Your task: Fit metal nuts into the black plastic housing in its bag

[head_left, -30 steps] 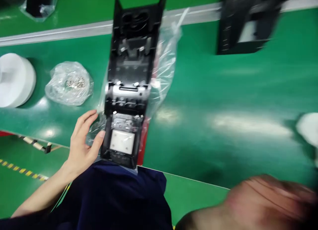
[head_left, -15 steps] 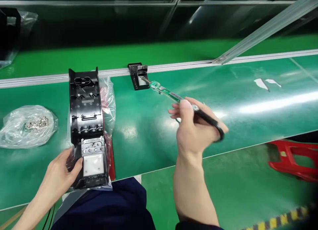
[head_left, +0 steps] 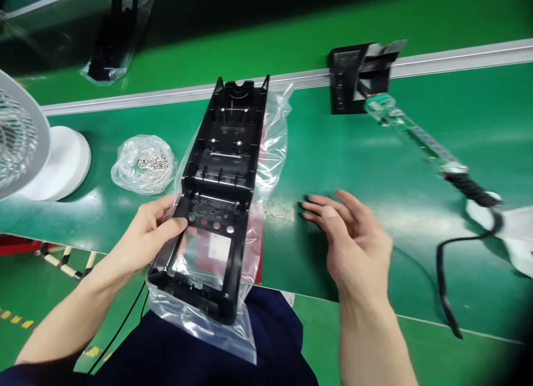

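Left hand [head_left: 145,236] grips black housing [head_left: 219,191], thumb on top

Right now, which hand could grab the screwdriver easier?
Probably the right hand: it is open and empty, on the same side as the screwdriver. The left hand is holding the black part.

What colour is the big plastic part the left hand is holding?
Black, seen in the head view: the plastic part in the left hand.
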Motion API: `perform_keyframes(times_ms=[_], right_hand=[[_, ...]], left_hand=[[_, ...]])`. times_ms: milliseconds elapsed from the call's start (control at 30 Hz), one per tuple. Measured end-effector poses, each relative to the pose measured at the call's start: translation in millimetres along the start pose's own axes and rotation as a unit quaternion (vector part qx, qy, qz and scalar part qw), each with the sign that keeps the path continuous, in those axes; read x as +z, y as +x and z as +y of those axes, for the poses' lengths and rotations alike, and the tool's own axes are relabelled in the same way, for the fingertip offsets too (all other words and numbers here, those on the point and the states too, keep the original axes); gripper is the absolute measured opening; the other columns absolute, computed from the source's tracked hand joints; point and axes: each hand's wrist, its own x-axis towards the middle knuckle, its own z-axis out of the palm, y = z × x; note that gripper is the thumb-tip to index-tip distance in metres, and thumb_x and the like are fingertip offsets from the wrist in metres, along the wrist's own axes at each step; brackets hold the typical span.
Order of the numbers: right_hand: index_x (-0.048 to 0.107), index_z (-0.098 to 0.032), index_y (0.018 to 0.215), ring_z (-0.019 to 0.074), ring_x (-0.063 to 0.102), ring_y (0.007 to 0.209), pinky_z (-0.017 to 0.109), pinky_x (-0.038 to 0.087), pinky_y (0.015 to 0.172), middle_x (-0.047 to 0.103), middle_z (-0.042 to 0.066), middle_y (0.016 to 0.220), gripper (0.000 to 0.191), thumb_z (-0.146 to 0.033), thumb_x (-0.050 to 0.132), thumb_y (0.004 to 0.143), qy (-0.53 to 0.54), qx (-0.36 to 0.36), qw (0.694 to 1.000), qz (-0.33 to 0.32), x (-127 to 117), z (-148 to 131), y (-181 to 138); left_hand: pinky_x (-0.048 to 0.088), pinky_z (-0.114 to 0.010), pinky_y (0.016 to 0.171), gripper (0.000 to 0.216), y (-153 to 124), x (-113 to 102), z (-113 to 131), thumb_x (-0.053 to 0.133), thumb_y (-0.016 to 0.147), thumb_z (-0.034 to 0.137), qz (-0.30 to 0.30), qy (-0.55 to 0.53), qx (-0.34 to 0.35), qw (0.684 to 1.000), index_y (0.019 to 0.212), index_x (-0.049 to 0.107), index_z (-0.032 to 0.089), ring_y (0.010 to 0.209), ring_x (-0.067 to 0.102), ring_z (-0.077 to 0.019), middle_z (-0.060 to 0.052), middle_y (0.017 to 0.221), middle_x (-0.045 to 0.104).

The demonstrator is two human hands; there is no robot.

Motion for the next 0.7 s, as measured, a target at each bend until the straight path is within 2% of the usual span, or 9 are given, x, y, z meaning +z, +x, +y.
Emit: perform_keyframes(times_ms=[167, 267, 367, 567, 700], right_hand=[[0.057, -0.007, 0.116, 0.0191, 0.063, 0.086, 0.024, 0.059, 0.074, 0.059, 0.015, 0.099, 0.04, -0.034, 0.069, 0.088, -0.051, -0.079, 0.996, 0.011, -2, 8, -13], [0.06, -0.007, 0.114, 0.0187, 0.063, 0.084, 0.024, 0.059, 0.073, 0.059, 0.015, 0.099, 0.035, -0.03, 0.069, 0.088, -0.054, -0.103, 0.993, 0.011, 0, 11, -12], [0.062, -0.007, 0.111, 0.0186, 0.064, 0.081, 0.022, 0.058, 0.07, 0.059, 0.015, 0.096, 0.032, -0.026, 0.069, 0.086, -0.051, -0.125, 0.991, 0.013, 3, 11, -10], [0.063, -0.007, 0.109, 0.0181, 0.064, 0.078, 0.022, 0.058, 0.069, 0.059, 0.015, 0.094, 0.029, -0.025, 0.07, 0.086, -0.059, -0.14, 0.988, 0.017, 6, 11, -9], [0.065, -0.006, 0.109, 0.0187, 0.064, 0.078, 0.022, 0.058, 0.07, 0.059, 0.016, 0.093, 0.031, -0.024, 0.071, 0.085, -0.059, -0.128, 0.99, 0.028, 5, 15, -10]], left_hand=[[0.033, -0.011, 0.035, 0.019, -5, -1, 15, 0.062, 0.081, 0.03, -0.049, -0.11, 0.006, 0.993, 0.083, 0.058, 0.012, 0.037, 0.047, -0.0075, 0.001, 0.05, 0.054], [0.036, -0.011, 0.036, 0.019, -4, -2, 16, 0.063, 0.081, 0.03, -0.049, -0.151, 0.004, 0.987, 0.078, 0.06, 0.011, 0.04, 0.05, -0.0067, -0.001, 0.062, 0.059], [0.037, -0.013, 0.035, 0.021, -3, -2, 17, 0.063, 0.08, 0.031, -0.035, -0.152, 0.002, 0.988, 0.074, 0.061, 0.012, 0.043, 0.05, -0.0074, -0.003, 0.069, 0.06], [0.033, -0.014, 0.031, 0.026, -5, -4, 16, 0.059, 0.082, 0.038, -0.053, -0.142, -0.02, 0.988, 0.074, 0.061, 0.013, 0.034, 0.043, -0.0083, -0.001, 0.049, 0.052], [0.038, -0.014, 0.034, 0.024, -5, -4, 15, 0.061, 0.082, 0.037, -0.051, -0.161, -0.015, 0.986, 0.08, 0.061, 0.012, 0.04, 0.048, -0.0081, -0.002, 0.06, 0.056]])
